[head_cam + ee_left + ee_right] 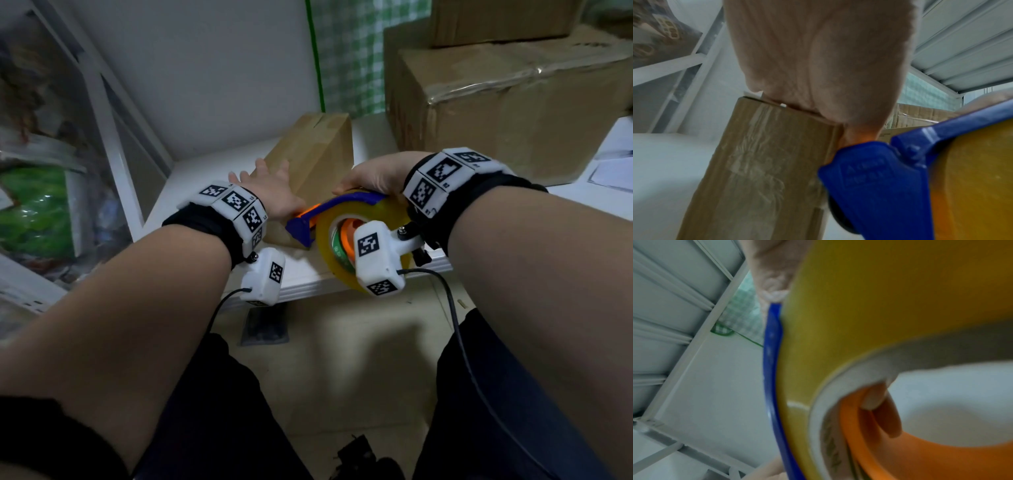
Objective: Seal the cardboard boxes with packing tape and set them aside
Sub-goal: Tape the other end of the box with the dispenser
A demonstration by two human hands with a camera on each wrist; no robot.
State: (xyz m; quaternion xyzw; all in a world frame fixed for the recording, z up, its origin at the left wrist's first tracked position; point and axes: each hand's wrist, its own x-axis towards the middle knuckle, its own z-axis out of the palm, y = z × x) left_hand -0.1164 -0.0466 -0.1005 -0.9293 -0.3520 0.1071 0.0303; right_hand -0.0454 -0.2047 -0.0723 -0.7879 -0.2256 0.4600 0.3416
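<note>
I'm mid-taping: my left hand (270,192) lies flat on the small box (318,154) on the bench (191,178), my right hand (373,178) grips the tape dispenser (329,219) (nose at the box's near face). Next, I'd pull 1 strip taut.

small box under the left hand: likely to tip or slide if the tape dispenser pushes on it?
Probably light: the small box is small, plain cardboard. It already looks tilted, so apt to tip. The left hand lies flat on it, likely steadying; the white shelf looks smooth, so sliding is plausible.
</note>
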